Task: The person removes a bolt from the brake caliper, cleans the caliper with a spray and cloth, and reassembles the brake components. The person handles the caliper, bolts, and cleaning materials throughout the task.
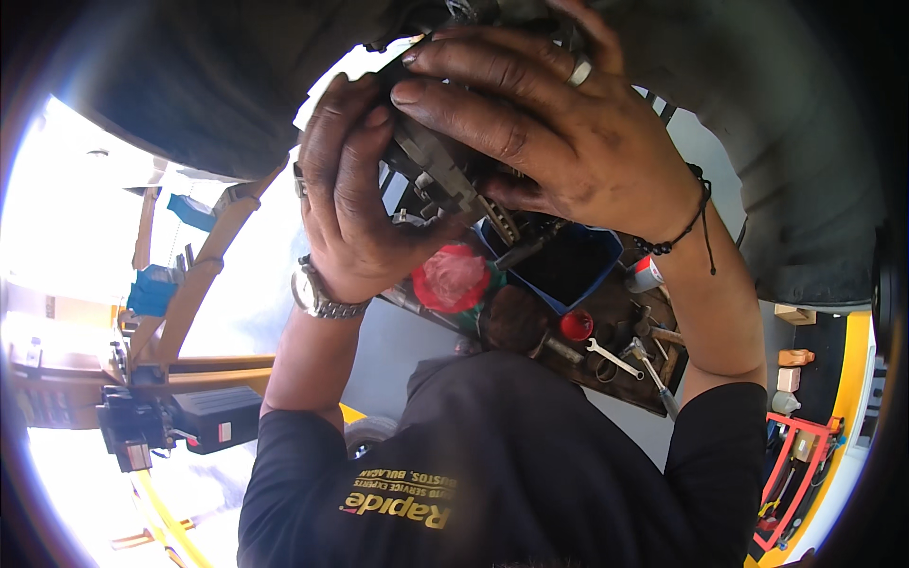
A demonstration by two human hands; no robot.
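Both of my hands are raised overhead against the dark underside of a vehicle [237, 85]. My left hand [355, 189], with a metal watch on the wrist, grips a dark metal part [440, 170] from the left. My right hand [549, 123], with a ring and a black cord bracelet, wraps over the same part from above and the right. My fingers hide most of the part; only a ribbed metal edge shows between the hands.
Below lies a dark tray [644, 379] with a wrench [611, 357], a screwdriver [658, 379], a red cap [576, 326] and a blue bin [568, 265]. A yellow lift arm [199, 275] stands at the left. A red stand [795, 464] is at the right.
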